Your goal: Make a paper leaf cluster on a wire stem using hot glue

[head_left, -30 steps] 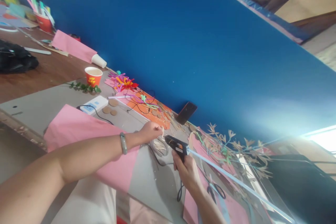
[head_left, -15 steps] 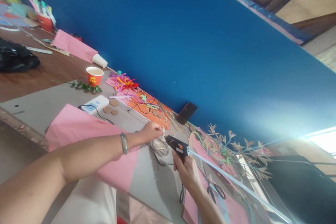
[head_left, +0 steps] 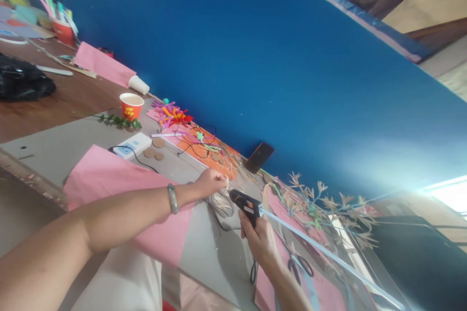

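Note:
My right hand [head_left: 260, 239] is wrapped round the grip of a black glue gun [head_left: 245, 202], and a long pale glue stick [head_left: 321, 248] runs out of its back end. The nozzle points left, towards my left hand [head_left: 211, 182]. There the fingers are pinched on a small pale strip [head_left: 226, 183], too small to name surely. A narrow gap shows between nozzle and strip. Under the left forearm lies a pink paper sheet [head_left: 120, 175]. Coiled cable [head_left: 223, 205] rests on the table below the hands.
A white power strip [head_left: 134, 146], round wooden discs [head_left: 158, 142] and a red paper cup [head_left: 132, 106] stand to the left. A phone [head_left: 260, 157] leans on the blue wall [head_left: 233, 68]. Scissors [head_left: 304, 265] and pale leafy stems [head_left: 317, 204] are at the right, with pipe cleaners [head_left: 175, 114] behind.
The glue gun's nozzle has shifted very slightly down and away from the strip. My left hand has barely moved and keeps its pinch.

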`<action>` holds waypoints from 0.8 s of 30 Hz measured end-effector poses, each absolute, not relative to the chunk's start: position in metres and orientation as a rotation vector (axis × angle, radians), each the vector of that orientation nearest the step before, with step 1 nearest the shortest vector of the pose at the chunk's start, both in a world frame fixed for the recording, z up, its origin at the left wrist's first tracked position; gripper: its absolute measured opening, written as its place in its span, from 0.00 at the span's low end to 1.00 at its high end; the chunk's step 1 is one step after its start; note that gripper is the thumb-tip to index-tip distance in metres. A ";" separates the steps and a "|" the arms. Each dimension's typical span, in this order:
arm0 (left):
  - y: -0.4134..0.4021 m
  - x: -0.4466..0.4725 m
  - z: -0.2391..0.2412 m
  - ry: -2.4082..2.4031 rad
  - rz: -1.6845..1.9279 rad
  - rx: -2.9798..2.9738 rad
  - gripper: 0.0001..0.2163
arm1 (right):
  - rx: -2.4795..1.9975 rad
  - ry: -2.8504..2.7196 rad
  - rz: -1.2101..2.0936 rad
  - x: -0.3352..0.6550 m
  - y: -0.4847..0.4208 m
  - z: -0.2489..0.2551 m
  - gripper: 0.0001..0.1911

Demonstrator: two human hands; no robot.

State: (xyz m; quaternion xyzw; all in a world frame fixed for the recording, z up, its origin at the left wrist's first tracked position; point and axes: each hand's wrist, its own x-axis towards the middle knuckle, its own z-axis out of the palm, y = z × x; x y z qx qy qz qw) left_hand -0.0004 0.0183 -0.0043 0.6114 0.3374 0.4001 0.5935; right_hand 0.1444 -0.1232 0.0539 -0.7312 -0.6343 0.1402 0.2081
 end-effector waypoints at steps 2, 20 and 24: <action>0.018 0.000 -0.005 0.785 0.925 1.413 0.08 | -2.009 -1.768 0.374 0.144 -0.123 0.054 0.29; 0.018 -0.002 0.003 0.816 0.911 1.369 0.08 | -1.986 -1.727 0.367 0.143 -0.126 0.049 0.29; 0.018 -0.003 0.004 0.818 0.908 1.364 0.09 | -2.031 -1.701 0.497 0.146 -0.127 0.051 0.28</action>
